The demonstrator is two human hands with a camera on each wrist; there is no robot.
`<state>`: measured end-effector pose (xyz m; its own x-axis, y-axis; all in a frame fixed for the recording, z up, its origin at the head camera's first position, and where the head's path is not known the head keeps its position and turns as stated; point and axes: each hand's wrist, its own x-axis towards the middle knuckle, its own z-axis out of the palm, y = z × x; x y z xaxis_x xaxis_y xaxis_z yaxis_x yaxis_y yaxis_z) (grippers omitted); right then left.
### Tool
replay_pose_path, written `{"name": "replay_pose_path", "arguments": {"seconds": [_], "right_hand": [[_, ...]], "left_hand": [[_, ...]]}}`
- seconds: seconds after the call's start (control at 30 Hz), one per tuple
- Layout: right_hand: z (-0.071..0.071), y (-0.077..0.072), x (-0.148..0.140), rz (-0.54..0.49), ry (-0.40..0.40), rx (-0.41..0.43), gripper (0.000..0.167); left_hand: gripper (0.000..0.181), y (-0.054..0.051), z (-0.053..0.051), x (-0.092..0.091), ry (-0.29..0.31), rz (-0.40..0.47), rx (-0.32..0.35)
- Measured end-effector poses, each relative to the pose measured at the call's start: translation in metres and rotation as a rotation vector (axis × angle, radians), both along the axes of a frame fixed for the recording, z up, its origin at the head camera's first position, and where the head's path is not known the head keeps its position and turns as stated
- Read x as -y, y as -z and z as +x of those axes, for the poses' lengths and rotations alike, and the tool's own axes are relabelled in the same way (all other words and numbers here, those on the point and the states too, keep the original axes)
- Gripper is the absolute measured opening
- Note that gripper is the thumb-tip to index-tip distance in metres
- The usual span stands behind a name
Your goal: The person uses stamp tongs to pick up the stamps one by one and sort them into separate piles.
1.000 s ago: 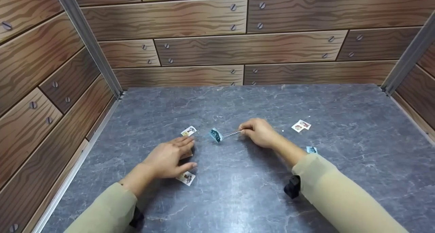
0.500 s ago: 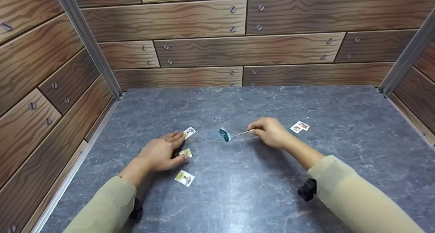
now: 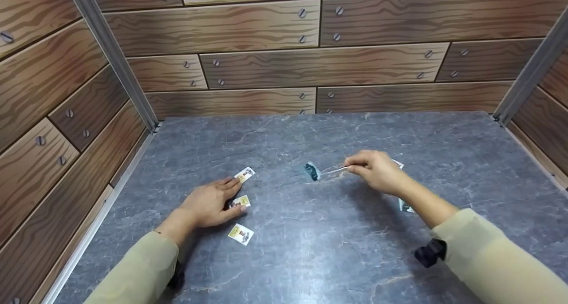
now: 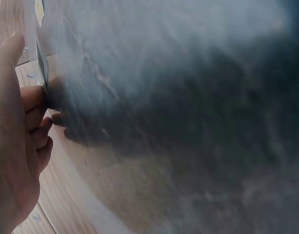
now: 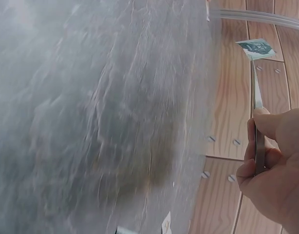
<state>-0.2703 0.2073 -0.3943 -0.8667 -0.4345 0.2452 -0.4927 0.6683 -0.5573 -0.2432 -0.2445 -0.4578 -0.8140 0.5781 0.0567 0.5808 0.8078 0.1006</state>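
My right hand (image 3: 377, 171) grips a pair of metal tweezers (image 5: 258, 100) between thumb and fingers. At the tweezers' tip a small teal stamp (image 3: 312, 171) is held by one edge, raised above the table. My left hand (image 3: 207, 205) rests on the table at the left, its fingers touching a white-and-yellow stamp (image 3: 246, 173). Below that lies a second such stamp (image 3: 242, 201), partly covered by the same hand. A third stamp (image 3: 241, 234) lies nearer me, apart from the fingers.
By the right forearm lies another teal stamp (image 3: 404, 206), partly covered. Behind the right hand the corner of a white stamp (image 3: 398, 163) shows. Wood-patterned walls (image 3: 257, 69) close off the back and sides of the grey marbled table (image 3: 301, 250).
My right hand has moved to the right, carrying the teal stamp in the tweezers away from the left-hand stamps. The left hand has drawn back slightly, uncovering more of the stamps beside it.
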Motion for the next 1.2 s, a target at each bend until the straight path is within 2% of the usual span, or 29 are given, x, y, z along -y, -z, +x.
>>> {"name": "replay_pose_path", "arguments": {"seconds": [0.13, 0.37, 0.63, 0.93, 1.2], "right_hand": [[0.006, -0.005, -0.016, -0.008, 0.015, 0.023, 0.017], [0.014, -0.012, -0.045, 0.007, 0.045, -0.044, 0.014], [0.025, -0.013, -0.075, 0.012, 0.087, -0.020, 0.017], [0.037, -0.001, -0.112, 0.029, 0.122, -0.078, 0.016], [0.051, 0.009, -0.149, 0.057, 0.192, -0.055, 0.015]], "left_hand": [[0.083, 0.001, -0.001, -0.002, 0.010, 0.005, -0.002], [0.083, 0.001, -0.002, -0.003, 0.017, -0.002, -0.003], [0.086, 0.000, -0.001, -0.003, 0.006, -0.016, 0.002], [0.087, 0.002, 0.000, 0.000, 0.010, 0.004, -0.006], [0.087, 0.002, -0.001, 0.000, 0.009, -0.001, -0.002]]}}
